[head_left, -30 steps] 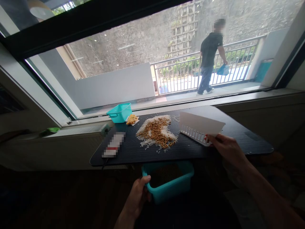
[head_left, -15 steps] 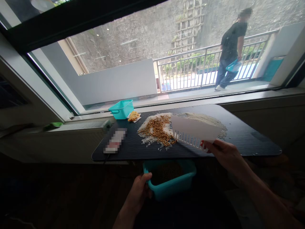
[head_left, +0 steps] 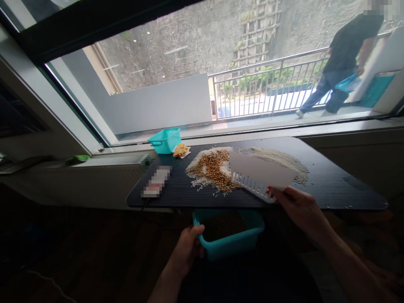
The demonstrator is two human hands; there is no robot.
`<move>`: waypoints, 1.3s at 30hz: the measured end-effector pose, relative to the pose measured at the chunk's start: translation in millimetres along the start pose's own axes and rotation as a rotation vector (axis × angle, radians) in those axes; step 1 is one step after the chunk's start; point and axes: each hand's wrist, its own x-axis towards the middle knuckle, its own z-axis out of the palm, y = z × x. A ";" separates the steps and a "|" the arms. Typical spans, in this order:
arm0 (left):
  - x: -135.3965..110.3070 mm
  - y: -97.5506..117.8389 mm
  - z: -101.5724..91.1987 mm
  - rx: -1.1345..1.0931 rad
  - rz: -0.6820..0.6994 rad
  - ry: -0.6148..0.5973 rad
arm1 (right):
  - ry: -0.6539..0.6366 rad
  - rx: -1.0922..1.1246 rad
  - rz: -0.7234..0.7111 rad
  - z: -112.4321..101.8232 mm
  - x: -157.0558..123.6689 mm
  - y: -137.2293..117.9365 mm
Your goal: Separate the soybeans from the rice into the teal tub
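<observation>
My left hand [head_left: 188,244] grips the left rim of a teal plastic basin [head_left: 233,248], held just below the table's front edge. Dark contents in the basin are too dim to make out. In my right hand [head_left: 298,206] is a white slotted plastic sheet [head_left: 261,168], pinched at its lower right corner and tilted over the tabletop. Its left edge meets a pile of golden-brown beans [head_left: 217,168] mixed with white grains [head_left: 197,168]. Behind the sheet, a heap of pale rice-like grains [head_left: 277,158] is partly hidden.
The dark table [head_left: 341,185] stands against the window. At its back left are a second teal basin [head_left: 166,141] and a yellowish crumpled item [head_left: 181,150] on white paper. A blurred-out flat object [head_left: 156,182] lies at left. Outside, a person [head_left: 350,54] walks by a railing.
The view has shifted slightly, moving the table a little to the right in the picture. The person outside has walked further right. Both hands keep their holds.
</observation>
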 end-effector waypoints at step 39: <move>-10.0 19.7 25.1 -0.105 -0.049 -0.009 | -0.149 0.105 0.005 1.1 -1.3 -18.3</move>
